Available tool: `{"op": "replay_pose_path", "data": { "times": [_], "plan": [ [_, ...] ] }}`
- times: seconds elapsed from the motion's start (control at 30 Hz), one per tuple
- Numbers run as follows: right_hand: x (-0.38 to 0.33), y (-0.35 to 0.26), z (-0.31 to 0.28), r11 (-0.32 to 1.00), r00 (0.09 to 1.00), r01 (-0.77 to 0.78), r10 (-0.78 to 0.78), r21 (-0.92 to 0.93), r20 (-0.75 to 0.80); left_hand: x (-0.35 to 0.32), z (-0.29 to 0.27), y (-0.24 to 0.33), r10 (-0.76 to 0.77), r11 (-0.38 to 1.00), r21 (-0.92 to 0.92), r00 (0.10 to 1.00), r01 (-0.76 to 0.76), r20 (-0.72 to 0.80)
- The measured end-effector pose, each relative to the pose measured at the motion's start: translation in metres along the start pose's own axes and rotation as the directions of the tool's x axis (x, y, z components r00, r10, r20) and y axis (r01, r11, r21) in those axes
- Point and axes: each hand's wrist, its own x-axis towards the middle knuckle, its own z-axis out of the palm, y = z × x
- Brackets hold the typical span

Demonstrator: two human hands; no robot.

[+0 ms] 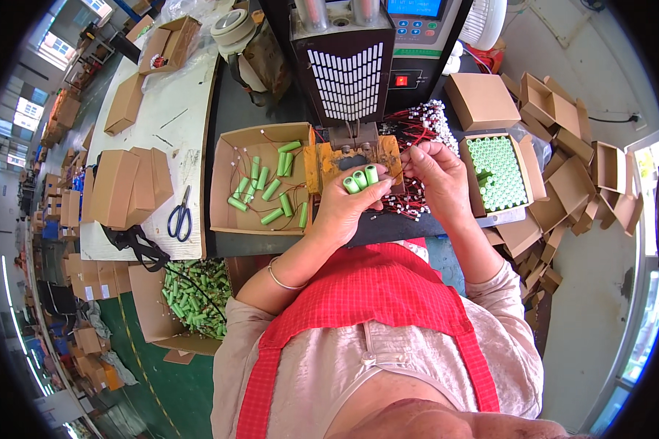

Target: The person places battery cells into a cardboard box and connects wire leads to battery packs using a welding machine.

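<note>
Here, centre of the bench:
- Three green cylindrical cells (361,178) lie side by side, clasped in the left hand (348,208).
- The right hand (436,175), just beside the left, pinches a thin red wire (411,150) between its fingertips.
- Beyond both hands stands a welding machine (344,69).
- Left of the left hand, an open carton (223,194) holds loose wired cells.
- Right of the right hand, a box of upright cells (498,172).

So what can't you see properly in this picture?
- Head view: the right hand pinches something thin; its fingers hide what it is.
- The left hand covers the lower ends of the green cylinders.
- The machine is cut off by the top edge.
- The box of cylinders on the floor is partly hidden under the table edge.
</note>
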Motion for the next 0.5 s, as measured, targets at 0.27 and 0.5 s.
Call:
{"op": "replay_pose_path", "data": {
  "times": [0.27,0.5],
  "plan": [
    [-0.027,-0.039,0.020,-0.094,0.572,0.736,-0.443,-0.670,0.690,-0.002,-0.009,0.004,0.137,0.925,0.364,0.989,-0.107,-0.056],
    [0.003,-0.007,0.005,0.765,0.959,0.111,0.086,-0.634,0.272,0.005,-0.021,0.012,0.358,0.808,0.490,0.933,-0.326,0.031]
  ]
}}
